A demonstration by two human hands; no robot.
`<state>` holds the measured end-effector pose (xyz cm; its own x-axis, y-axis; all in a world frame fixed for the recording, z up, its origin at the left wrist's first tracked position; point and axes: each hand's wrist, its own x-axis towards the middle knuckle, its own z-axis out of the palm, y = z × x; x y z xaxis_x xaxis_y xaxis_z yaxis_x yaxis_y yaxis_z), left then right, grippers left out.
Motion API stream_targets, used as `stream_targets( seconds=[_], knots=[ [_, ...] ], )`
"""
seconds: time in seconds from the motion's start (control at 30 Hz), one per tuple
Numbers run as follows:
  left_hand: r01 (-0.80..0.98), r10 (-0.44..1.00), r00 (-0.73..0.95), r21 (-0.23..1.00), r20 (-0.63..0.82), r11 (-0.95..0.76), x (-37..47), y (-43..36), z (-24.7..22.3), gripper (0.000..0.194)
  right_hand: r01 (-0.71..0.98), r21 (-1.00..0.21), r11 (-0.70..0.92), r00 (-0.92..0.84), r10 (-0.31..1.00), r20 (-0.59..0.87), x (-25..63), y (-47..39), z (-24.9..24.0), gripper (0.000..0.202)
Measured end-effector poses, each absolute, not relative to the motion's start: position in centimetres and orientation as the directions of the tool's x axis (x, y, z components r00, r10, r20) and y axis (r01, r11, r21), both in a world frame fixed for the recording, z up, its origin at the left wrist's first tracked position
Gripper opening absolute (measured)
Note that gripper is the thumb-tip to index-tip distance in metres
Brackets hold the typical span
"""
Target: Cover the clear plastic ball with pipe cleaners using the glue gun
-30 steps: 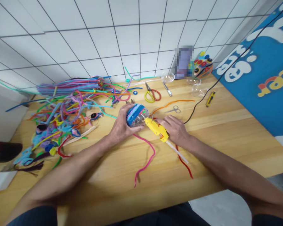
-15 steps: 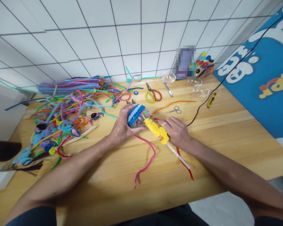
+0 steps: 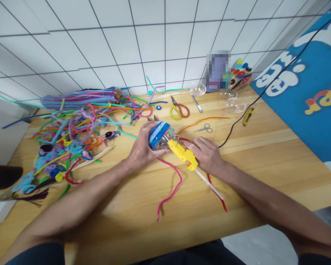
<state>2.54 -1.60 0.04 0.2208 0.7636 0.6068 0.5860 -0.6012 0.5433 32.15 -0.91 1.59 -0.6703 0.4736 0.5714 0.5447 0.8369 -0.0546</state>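
Observation:
My left hand point(image 3: 141, 149) is closed round a clear ball point(image 3: 160, 135) partly covered with blue and lilac strips. In my right hand point(image 3: 207, 154) is a yellow glue gun point(image 3: 182, 154), its nozzle at the ball's uncovered side. A clear glue stick point(image 3: 209, 184) sticks out of the gun's rear. Below the ball a pink pipe cleaner point(image 3: 179, 179) trails over the table. Part of a red pipe cleaner point(image 3: 223, 204) is hidden by my right hand. Behind the ball lies an orange pipe cleaner point(image 3: 202, 119).
Mixed pipe cleaners point(image 3: 79, 127) crowd the left of the wooden table point(image 3: 121, 221). Scissors point(image 3: 179, 110), small scissors point(image 3: 204, 128), clear half-shells point(image 3: 235, 105) and a yellow cutter point(image 3: 248, 117) lie further back. A black cable point(image 3: 232, 129) crosses the right side.
The glue gun's nozzle has shifted slightly left along the ball. Both hands keep their hold, and the view has shifted a little.

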Motion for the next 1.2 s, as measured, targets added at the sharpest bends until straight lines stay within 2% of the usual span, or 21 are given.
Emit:
stream_targets(
  seconds=[0.3,0.77,0.93,1.07,1.2],
  knots=[
    [0.582,0.751,0.237,0.529,0.617,-0.618,2.55,-1.46,0.22,0.097,0.581,-0.009,0.814,-0.678,0.491,0.547,32.12,-0.99,2.05,0.030],
    [0.561,0.735,0.231,0.530,0.637,-0.636,2.48,-1.41,-0.09,0.098,0.547,-0.043,0.836,-0.682,0.474,0.557,32.46,-0.90,1.66,0.035],
    [0.568,0.739,0.238,0.528,0.630,-0.632,2.43,-1.34,-0.10,0.098,0.572,-0.020,0.820,-0.682,0.489,0.543,32.32,-0.82,1.71,0.029],
    [0.561,0.750,0.242,0.541,0.616,-0.626,2.37,-1.33,-0.08,0.098,0.576,-0.053,0.816,-0.669,0.507,0.543,32.24,-0.83,1.69,0.027],
    [0.548,0.752,0.235,0.555,0.615,-0.626,2.29,-1.35,-0.14,0.098,0.537,-0.059,0.842,-0.670,0.467,0.577,32.29,-0.84,1.65,0.029]
  ],
)
